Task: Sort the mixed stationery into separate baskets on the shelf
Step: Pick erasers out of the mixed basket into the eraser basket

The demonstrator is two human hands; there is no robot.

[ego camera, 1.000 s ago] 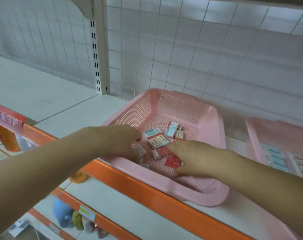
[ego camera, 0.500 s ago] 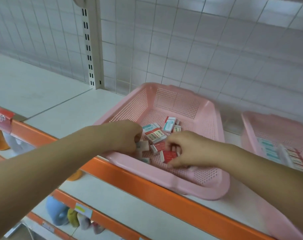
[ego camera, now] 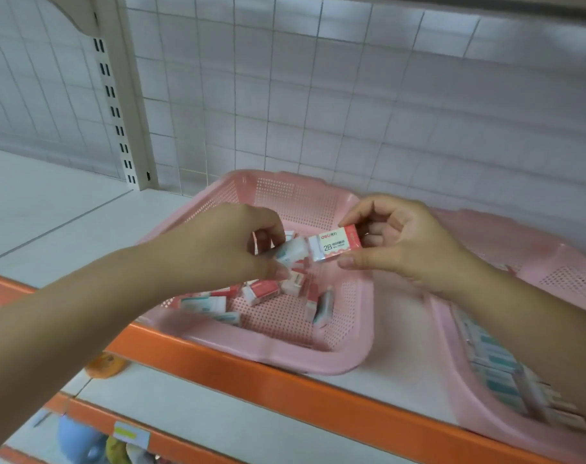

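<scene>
Two hands are held up over a white shelf (ego camera: 50, 209) with an orange front edge (ego camera: 285, 393). At the far left a pale post (ego camera: 117, 95) with dark slots stands against the wire wall.

The left hand (ego camera: 224, 242) has its fingers curled round a small white and blue-green pack (ego camera: 291, 251), which looks blurry. Under the hands sits a pink basket (ego camera: 278, 356). Loose little erasers (ego camera: 261, 291), red ones and blue-green ones, lie mixed up on its floor.

The red and white eraser (ego camera: 335, 244) marked 2B is in the air above this basket, its left end just beside the blurry pack. The right hand (ego camera: 405, 242) pinches its right end between thumb and fingers.

At the far right a second pink basket (ego camera: 552, 259) sits close beside the first. Blue-green erasers (ego camera: 495, 366) lie in it in neat rows.
</scene>
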